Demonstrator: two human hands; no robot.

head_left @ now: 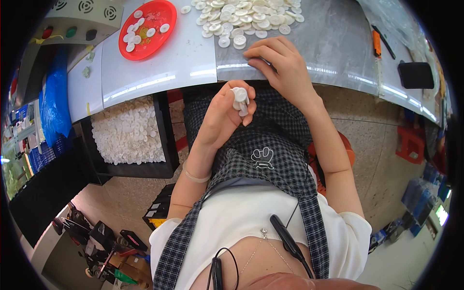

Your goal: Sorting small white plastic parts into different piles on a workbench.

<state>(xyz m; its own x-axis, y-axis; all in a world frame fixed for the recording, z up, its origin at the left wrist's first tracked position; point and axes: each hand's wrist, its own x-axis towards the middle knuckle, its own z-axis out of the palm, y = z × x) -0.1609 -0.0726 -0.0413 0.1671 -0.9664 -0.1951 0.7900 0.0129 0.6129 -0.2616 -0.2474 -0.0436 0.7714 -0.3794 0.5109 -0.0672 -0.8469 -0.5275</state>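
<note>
In front of the table's near edge, my left hand (pixel 220 116) is closed around several small round white plastic discs (pixel 240 96), bunched at its fingers. My right hand (pixel 287 70) is over the grey tabletop, fingers bent and a gap showing between thumb and forefinger. Nothing is visible in it. Its fingertips are just short of a few loose discs at the near side of a large pile of white discs (pixel 251 17). Left of the pile, a red plate (pixel 129 47) carries several more discs and some small crumbs.
A black bin (pixel 170 140) full of white discs stands below the table at the left. On the table's right are an orange cutter (pixel 376 44), a black phone-like device (pixel 416 75) and clear plastic film (pixel 401 24). A control box with buttons (pixel 72 31) stands far left.
</note>
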